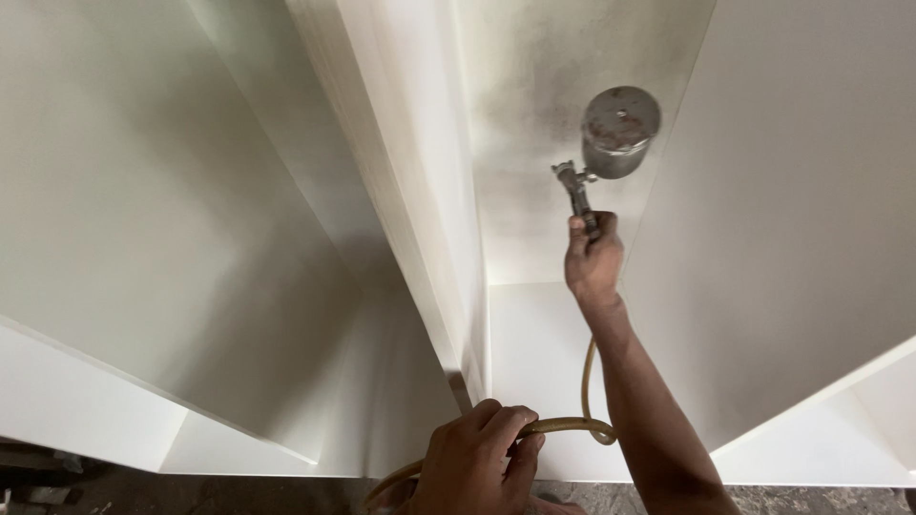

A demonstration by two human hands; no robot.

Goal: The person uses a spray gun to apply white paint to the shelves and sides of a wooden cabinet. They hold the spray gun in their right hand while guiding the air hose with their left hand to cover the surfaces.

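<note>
Head view, right hand [593, 262] gripping spray gun [611, 143], left hand [477, 458] holding hose [572, 424]

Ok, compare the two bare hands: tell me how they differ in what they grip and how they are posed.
The right hand is stretched deep into the white cabinet compartment, gripping the grey metal spray gun; the left hand stays near the cabinet's front edge. The left hand curls around the yellowish rubber hose, while the right hand closes on the gun's handle. Both are bare and closed on something.

Right hand [593, 262] aims spray gun [611, 143]; left hand [477, 458] grips hose [572, 425]
</note>
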